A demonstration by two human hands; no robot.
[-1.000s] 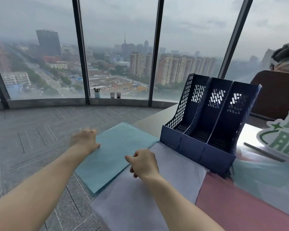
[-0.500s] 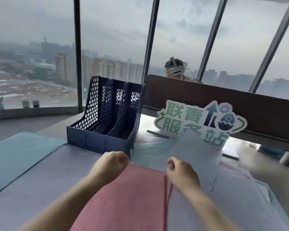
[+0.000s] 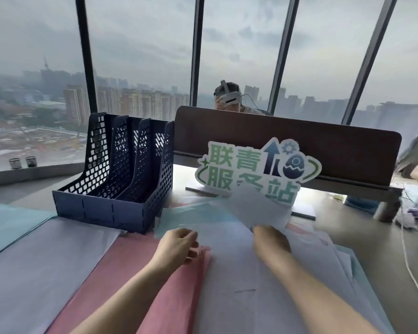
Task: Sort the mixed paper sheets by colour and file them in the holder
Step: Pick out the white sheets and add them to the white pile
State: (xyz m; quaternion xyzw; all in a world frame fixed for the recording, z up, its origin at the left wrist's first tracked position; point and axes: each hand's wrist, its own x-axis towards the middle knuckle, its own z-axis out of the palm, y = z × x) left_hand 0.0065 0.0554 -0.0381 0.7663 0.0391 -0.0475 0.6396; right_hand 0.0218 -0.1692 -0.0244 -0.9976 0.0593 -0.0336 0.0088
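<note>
On the bench the right hand grips a pale lavender sheet, fingers curled under its near edge, lifting it tilted in front of the green-lettered sign at 12 o'clock. The left hand hovers at the seam between the pink stack and the mixed paper pile, fingers loosely curled; whether it pinches a sheet cannot be told through the blur. The navy three-slot file holder stands upright at 10 o'clock, its slots showing no paper. A lavender stack lies at 8 o'clock, a teal stack beyond it at 9 o'clock. A dark divider panel rises behind the sign.
</note>
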